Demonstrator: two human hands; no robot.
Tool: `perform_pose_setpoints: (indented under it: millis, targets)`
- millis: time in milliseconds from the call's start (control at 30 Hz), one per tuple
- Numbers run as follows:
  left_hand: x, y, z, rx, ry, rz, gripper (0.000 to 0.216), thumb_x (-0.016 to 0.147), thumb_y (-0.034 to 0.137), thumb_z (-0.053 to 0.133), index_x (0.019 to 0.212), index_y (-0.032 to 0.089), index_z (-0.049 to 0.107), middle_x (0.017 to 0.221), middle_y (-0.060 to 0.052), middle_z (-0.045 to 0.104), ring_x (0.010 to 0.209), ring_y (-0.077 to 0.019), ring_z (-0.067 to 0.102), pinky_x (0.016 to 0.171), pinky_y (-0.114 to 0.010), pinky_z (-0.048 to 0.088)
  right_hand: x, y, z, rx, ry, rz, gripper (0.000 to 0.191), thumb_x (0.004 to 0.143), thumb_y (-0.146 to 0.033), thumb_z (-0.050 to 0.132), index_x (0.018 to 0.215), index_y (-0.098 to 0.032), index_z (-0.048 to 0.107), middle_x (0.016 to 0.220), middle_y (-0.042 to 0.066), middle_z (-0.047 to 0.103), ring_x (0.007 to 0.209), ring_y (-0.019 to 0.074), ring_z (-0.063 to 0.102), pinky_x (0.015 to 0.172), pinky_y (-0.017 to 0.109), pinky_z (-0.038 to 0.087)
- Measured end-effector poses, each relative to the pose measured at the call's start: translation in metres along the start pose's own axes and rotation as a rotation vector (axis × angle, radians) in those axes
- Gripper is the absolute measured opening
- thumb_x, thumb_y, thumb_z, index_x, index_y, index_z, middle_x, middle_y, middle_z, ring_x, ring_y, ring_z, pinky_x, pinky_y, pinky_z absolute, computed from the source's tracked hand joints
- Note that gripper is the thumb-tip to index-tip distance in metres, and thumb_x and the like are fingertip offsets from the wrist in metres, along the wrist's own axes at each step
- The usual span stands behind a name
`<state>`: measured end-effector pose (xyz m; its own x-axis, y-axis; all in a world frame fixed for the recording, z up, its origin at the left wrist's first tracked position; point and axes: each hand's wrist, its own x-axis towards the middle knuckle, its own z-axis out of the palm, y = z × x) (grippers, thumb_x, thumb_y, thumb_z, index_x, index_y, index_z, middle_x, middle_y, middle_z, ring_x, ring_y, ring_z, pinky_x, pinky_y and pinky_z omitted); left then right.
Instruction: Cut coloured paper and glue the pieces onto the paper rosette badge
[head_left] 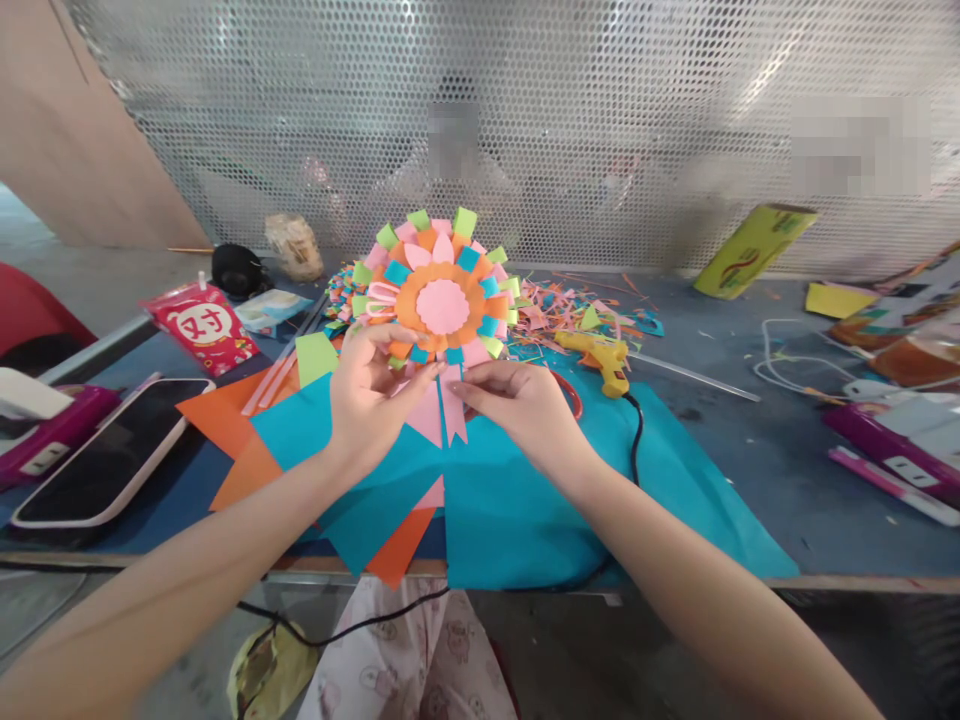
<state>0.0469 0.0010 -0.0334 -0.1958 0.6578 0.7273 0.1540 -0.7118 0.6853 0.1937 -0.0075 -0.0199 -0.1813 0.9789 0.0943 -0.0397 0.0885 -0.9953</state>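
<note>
I hold up a paper rosette with a pink centre, an orange ring and green, blue and pink loops. My left hand grips its lower left edge, fingers closed on it. My right hand pinches a pink ribbon tail that hangs below the rosette. Sheets of blue paper and orange paper lie on the table under both hands.
A yellow glue gun with a black cord lies just right of my hands. A phone and a red packet sit at left. Paper scraps lie behind. A perforated metal screen backs the table, with another person behind it.
</note>
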Motion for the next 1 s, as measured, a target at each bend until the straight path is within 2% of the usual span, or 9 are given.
perform_pose_setpoints:
  millis: [367, 800, 1000]
  targets:
    - [-0.0017, -0.0033, -0.0002, -0.047, -0.034, -0.020, 0.034, 0.061, 0.021, 0.079, 0.085, 0.021, 0.055, 0.089, 0.000, 0.054, 0.078, -0.0123, 0.062, 0.062, -0.024, 0.056, 0.0033, 0.0010, 0.0008, 0.013, 0.002, -0.019, 0.032, 0.053, -0.043, 0.078, 0.063, -0.016, 0.064, 0.059, -0.002, 0.063, 0.050, 0.0079, 0.054, 0.049, 0.023, 0.047]
    - [-0.0030, 0.0004, 0.0005, -0.029, -0.061, -0.014, 0.031, 0.065, 0.021, 0.076, 0.086, 0.021, 0.053, 0.089, 0.000, 0.061, 0.065, -0.0095, 0.062, 0.055, -0.022, 0.054, 0.0029, 0.0010, -0.0006, -0.090, 0.037, -0.080, 0.029, 0.054, -0.043, 0.078, 0.061, -0.018, 0.066, 0.066, 0.001, 0.068, 0.051, 0.0100, 0.056, 0.054, 0.026, 0.049]
    - [-0.0034, -0.0003, 0.0011, -0.063, -0.035, -0.017, 0.030, 0.065, 0.019, 0.076, 0.086, 0.021, 0.054, 0.089, 0.000, 0.061, 0.073, -0.0112, 0.065, 0.058, -0.022, 0.055, 0.0017, -0.0002, 0.0000, 0.009, 0.037, -0.066, 0.029, 0.056, -0.040, 0.079, 0.063, -0.016, 0.064, 0.064, 0.000, 0.067, 0.050, 0.0098, 0.056, 0.050, 0.025, 0.048]
